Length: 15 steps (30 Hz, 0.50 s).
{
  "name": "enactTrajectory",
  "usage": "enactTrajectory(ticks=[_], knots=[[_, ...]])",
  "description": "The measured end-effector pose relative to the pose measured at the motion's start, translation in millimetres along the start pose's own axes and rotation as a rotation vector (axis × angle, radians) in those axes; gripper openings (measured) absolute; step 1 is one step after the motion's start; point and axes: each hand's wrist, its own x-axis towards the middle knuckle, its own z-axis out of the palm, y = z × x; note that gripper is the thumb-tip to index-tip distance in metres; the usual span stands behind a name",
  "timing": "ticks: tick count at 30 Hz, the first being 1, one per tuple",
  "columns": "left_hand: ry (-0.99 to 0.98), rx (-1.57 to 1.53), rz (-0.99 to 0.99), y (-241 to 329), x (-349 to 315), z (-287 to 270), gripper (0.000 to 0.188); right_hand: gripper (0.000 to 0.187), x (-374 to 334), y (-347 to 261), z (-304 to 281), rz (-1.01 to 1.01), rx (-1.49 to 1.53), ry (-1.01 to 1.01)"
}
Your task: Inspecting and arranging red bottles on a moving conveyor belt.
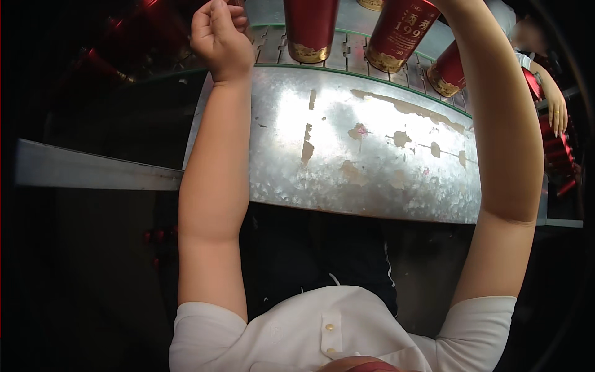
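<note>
Red cylindrical cans with gold bands (310, 28) stand on the slatted conveyor (273, 46) beyond the scuffed metal worktop (365, 155). Left hand (218, 34) beside them, fingers curled shut, perhaps pinching something. Right hand leaves the frame; grip unseen.

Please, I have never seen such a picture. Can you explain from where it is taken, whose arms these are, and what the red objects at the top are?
The single picture comes from a wide camera worn on a person's head, looking down, so straight edges bend. The white collared shirt at the bottom is the person's own.

Both bare arms reach up from there. The left hand is curled, with its fingers closed as if in a grip, but what it holds, if anything, is hidden. The right hand is outside the picture at the top; only its forearm shows.

Under the arms lies a scratched, shiny metal plate. Behind it, tall red cylindrical containers with gold bases stand on a slatted grey conveyor belt.

At the right edge another person's hand hangs down.
</note>
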Motion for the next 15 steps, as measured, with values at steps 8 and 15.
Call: enactTrajectory(ticks=[8, 15], knots=[[0.017, -0.023, -0.002, -5.6, -5.2, -2.5, 0.025, 0.032, 15.0, -7.2, 27.3, 0.101, 0.159, -0.499], [-0.033, -0.028, 0.003, -7.9, 1.0, -6.2, 0.024, 0.027, -4.6, 19.7, 0.9, -0.064, 0.188, -0.498]])
